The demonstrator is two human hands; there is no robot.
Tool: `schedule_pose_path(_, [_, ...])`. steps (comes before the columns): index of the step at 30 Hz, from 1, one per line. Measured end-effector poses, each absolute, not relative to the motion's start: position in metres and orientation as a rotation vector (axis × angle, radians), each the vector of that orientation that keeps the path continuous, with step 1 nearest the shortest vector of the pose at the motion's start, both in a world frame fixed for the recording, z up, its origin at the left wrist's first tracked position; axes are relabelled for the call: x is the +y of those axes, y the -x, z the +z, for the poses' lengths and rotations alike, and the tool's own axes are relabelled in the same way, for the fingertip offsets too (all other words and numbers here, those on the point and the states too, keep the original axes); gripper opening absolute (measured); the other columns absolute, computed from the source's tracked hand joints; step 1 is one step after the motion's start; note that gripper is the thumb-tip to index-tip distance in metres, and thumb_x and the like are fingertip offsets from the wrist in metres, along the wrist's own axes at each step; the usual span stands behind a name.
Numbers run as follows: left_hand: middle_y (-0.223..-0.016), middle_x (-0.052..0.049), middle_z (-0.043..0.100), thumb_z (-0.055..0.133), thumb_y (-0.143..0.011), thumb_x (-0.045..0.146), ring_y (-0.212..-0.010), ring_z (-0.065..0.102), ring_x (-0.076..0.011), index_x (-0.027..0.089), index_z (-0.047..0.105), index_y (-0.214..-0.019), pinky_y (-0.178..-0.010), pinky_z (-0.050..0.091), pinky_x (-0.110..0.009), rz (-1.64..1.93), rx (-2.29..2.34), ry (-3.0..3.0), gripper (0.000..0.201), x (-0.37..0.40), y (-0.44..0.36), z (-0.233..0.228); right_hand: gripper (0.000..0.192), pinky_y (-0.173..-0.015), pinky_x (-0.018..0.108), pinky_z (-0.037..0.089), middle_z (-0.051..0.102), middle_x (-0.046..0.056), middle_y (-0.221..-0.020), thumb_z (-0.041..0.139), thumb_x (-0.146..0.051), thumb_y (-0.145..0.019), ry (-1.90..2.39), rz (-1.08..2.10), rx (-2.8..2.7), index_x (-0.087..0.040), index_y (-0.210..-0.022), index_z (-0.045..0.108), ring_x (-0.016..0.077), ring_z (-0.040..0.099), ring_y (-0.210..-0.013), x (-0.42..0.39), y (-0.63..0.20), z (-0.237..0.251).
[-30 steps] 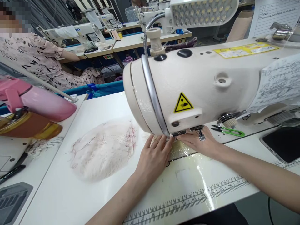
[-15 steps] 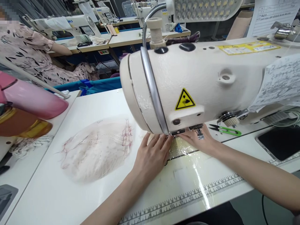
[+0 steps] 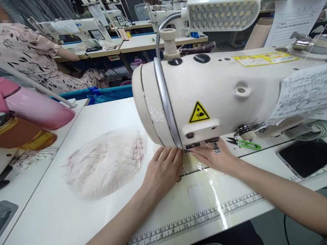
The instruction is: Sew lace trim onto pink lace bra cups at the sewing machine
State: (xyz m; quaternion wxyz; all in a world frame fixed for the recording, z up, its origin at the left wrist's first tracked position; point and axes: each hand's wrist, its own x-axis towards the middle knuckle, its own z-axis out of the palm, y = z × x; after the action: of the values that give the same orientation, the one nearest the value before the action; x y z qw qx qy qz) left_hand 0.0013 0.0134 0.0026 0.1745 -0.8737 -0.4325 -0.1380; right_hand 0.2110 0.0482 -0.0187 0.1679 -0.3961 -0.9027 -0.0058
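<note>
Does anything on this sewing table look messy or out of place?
Nothing looks damaged or spilled. The sheer pale fabric lies bunched in a loose heap with reddish threads straggling from its edges. A green thread snip lies loose behind the right hand. Both hands rest flat by the sewing machine.

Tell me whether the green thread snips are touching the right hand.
Apart. The head view shows bare table between the green thread snips and the right hand, which lies flat under the sewing machine.

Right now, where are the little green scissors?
The green scissors lie on the white table, under the sewing machine arm, just right of the right hand.
</note>
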Motion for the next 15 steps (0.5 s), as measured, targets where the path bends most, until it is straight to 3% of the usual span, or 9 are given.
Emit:
schedule_pose_path(4, [-0.091, -0.008, 0.069, 0.043, -0.091, 0.020, -0.086, 0.062, -0.0239, 0.012, 0.060, -0.114, -0.077, 0.046, -0.039, -0.339, -1.275, 2.492, 0.030, 0.014, -0.001, 0.002, 0.033, -0.069, 0.033, 0.042, 0.064, 0.002, -0.121, 0.039, -0.038, -0.097, 1.119, -0.114, -2.572, -0.032, -0.124, 0.057, 0.0203, 0.062, -0.096, 0.041, -0.207, -0.009])
schedule_pose_path(12, [-0.099, -0.007, 0.070, 0.043, -0.091, 0.021, -0.090, 0.062, -0.0236, 0.015, 0.059, -0.119, -0.080, 0.044, -0.038, -0.313, -1.286, 2.538, 0.033, 0.013, 0.000, 0.001, 0.035, -0.063, 0.033, 0.039, 0.059, -0.001, -0.128, 0.033, -0.037, -0.099, 1.149, -0.183, -2.635, -0.032, -0.124, 0.057, 0.0197, 0.064, -0.095, 0.038, -0.207, -0.001])
schedule_pose_path(15, [-0.099, -0.006, 0.070, 0.042, -0.091, 0.020, -0.088, 0.062, -0.0233, 0.015, 0.059, -0.119, -0.080, 0.043, -0.038, -0.316, -1.305, 2.553, 0.034, 0.013, 0.000, 0.001, 0.036, -0.066, 0.034, 0.041, 0.066, 0.001, -0.117, 0.031, -0.039, -0.099, 1.206, -0.123, -2.624, -0.034, -0.125, 0.056, 0.0208, 0.064, -0.095, 0.037, -0.206, -0.004])
